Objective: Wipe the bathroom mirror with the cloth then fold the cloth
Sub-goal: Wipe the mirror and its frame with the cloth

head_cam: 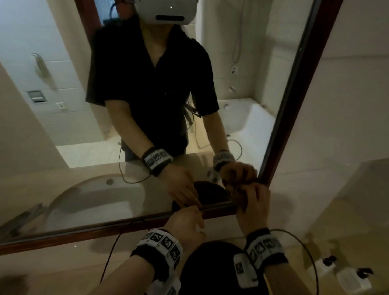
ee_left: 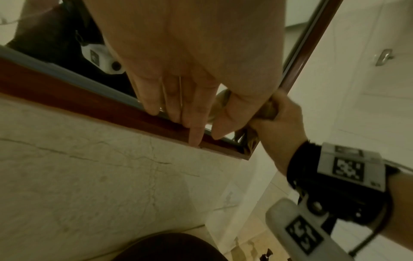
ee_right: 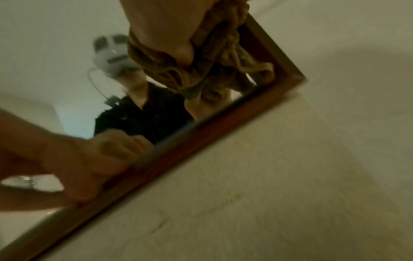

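Observation:
The mirror (head_cam: 57, 120) has a dark red wooden frame (head_cam: 98, 231) and hangs on a pale stone wall. My right hand (head_cam: 254, 206) grips a bunched tan cloth (ee_right: 214, 58) and presses it into the glass at the mirror's lower right corner. In the left wrist view the cloth (ee_left: 266, 110) shows between the right hand (ee_left: 279, 128) and the frame corner. My left hand (head_cam: 186, 222) holds nothing. Its straight fingers (ee_left: 196, 127) rest on the bottom frame rail, just left of the cloth. The left hand (ee_right: 67, 167) looks blurred in the right wrist view.
A dark round object (head_cam: 218, 271) stands on the counter right below my hands. Two small white bottles (head_cam: 339, 273) sit on the counter at the right. The basin (head_cam: 88, 198) shows only as a reflection. A metal hook (ee_left: 383, 57) is on the right wall.

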Demonstrator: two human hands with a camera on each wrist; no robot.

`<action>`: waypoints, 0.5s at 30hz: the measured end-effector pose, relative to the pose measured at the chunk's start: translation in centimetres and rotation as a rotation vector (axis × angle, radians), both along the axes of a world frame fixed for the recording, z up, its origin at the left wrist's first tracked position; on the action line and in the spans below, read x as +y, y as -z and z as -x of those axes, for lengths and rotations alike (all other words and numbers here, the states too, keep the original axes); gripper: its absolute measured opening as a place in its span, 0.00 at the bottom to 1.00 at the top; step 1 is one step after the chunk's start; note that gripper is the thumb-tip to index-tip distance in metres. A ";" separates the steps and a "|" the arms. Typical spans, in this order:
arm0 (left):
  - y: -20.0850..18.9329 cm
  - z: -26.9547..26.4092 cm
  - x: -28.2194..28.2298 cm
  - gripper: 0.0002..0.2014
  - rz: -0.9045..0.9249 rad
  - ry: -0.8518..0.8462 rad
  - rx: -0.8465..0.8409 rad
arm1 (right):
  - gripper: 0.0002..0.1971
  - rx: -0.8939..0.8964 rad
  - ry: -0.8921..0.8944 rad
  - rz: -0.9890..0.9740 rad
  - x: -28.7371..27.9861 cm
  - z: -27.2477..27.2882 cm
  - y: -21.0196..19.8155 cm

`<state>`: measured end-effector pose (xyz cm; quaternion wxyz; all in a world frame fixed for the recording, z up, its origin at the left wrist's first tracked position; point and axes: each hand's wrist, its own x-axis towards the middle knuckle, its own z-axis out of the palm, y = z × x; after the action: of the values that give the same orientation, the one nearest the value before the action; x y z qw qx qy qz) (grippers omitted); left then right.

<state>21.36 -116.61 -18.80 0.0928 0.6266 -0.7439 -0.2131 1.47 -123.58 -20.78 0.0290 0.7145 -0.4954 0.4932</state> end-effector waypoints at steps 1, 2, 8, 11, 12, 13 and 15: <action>0.0 0.0 -0.1 0.16 0.013 0.000 -0.002 | 0.17 0.015 -0.016 -0.034 0.2 0.0 1.3; 0.0 -0.1 -0.2 0.16 0.023 -0.003 -0.002 | 0.17 -0.003 -0.025 -0.067 0.2 0.1 1.4; 0.8 -0.1 -0.1 0.13 0.037 -0.025 0.058 | 0.13 -0.212 -0.002 0.342 -1.5 -0.6 -15.1; 0.7 0.2 -0.1 0.12 -0.012 -0.038 0.066 | 0.07 -0.306 0.046 0.615 -3.7 -1.2 -25.7; 0.6 0.3 -0.2 0.12 -0.029 -0.050 0.077 | 0.08 -0.323 0.037 0.643 -4.1 -1.5 -27.4; 0.5 0.4 -0.3 0.12 -0.044 -0.068 0.084 | 0.07 -0.342 0.023 0.651 -4.4 -1.8 -27.9; 0.4 0.5 -0.6 0.13 -0.064 -0.103 0.083 | 0.07 -0.339 0.028 0.641 -4.6 -2.4 -25.3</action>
<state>20.90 -117.16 -19.18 0.1143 0.6575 -0.6988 -0.2575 3.85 -128.15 4.48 0.1759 0.5705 -0.3230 0.7344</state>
